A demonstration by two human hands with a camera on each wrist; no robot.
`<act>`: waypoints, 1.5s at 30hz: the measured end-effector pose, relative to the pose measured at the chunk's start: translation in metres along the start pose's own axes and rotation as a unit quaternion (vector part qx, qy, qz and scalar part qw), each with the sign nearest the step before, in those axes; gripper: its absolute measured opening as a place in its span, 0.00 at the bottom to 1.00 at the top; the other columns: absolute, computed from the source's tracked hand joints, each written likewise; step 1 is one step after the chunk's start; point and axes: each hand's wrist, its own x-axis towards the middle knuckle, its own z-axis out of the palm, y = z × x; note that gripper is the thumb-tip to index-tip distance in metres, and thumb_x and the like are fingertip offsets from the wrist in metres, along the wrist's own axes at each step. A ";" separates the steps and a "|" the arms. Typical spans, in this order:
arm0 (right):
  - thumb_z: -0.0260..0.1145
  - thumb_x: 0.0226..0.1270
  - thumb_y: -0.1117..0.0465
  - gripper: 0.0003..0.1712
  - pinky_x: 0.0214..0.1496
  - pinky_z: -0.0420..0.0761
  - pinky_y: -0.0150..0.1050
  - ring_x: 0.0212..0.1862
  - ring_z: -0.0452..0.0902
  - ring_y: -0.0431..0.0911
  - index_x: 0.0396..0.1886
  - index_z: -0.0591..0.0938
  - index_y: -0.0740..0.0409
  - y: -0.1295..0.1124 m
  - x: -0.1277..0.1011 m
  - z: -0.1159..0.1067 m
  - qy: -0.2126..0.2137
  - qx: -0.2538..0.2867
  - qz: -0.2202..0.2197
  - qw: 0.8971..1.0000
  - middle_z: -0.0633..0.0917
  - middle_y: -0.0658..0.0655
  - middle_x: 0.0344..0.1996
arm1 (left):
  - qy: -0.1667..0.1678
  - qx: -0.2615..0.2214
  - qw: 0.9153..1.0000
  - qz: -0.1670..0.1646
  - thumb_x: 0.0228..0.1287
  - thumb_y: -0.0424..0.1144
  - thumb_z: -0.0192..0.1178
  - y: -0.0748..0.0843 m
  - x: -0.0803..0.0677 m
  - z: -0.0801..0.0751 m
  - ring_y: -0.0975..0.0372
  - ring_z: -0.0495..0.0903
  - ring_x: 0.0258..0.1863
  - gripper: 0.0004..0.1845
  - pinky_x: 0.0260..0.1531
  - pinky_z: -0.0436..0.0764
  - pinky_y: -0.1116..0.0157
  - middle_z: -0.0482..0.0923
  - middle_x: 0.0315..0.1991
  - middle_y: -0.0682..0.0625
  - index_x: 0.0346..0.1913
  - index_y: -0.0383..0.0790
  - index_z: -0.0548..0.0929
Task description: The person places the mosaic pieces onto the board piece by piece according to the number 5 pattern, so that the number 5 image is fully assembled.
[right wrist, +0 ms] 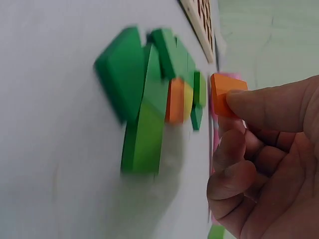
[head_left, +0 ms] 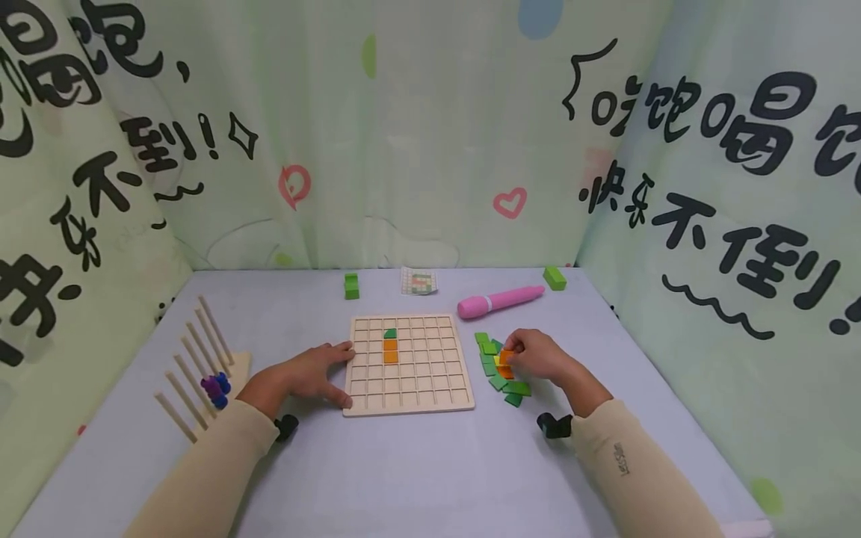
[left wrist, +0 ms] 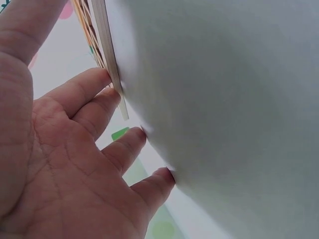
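the orange tile (right wrist: 225,92) is a small flat square of painted wood, pinched at its lower edge between thumb and forefinger of the right hand (head_left: 541,357), lifted clear of the table with its face tilted up. just beyond the fingertips lies the pile of tiles (head_left: 501,370): mostly green squares overlapping loosely, with one orange and one yellow piece among them. the wooden grid board (head_left: 408,364) lies flat, its near left edge touching the straight fingers of the left hand (head_left: 311,375); three cells in one column hold a green piece above two orange ones.
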 end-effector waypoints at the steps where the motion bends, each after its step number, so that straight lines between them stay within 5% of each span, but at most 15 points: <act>1: 0.65 0.72 0.67 0.07 0.47 0.80 0.39 0.46 0.75 0.51 0.46 0.80 0.62 -0.004 0.002 0.003 -0.004 0.001 -0.003 1.000 0.81 0.59 0.40 | 0.000 0.002 1.000 0.003 0.50 0.55 0.82 0.000 0.000 0.000 0.42 0.49 0.83 0.54 0.79 0.56 0.41 0.53 0.84 0.49 0.80 0.46 0.66; 22: 0.70 0.68 0.66 0.06 0.43 0.73 0.37 0.42 0.73 0.47 0.41 0.81 0.57 -0.089 0.045 0.068 -0.062 0.045 -0.080 0.994 0.79 0.54 0.36 | 0.003 0.007 1.000 0.014 0.50 0.55 0.81 -0.006 0.004 0.004 0.42 0.49 0.83 0.54 0.78 0.57 0.41 0.54 0.84 0.51 0.79 0.46 0.67; 45: 0.67 0.70 0.66 0.03 0.49 0.75 0.41 0.46 0.74 0.49 0.40 0.82 0.56 -0.124 0.059 0.099 -0.061 -0.029 -0.094 0.993 0.81 0.54 0.39 | 0.005 0.006 1.000 0.014 0.51 0.54 0.81 -0.005 0.004 0.000 0.42 0.48 0.83 0.54 0.78 0.56 0.41 0.53 0.84 0.49 0.80 0.44 0.66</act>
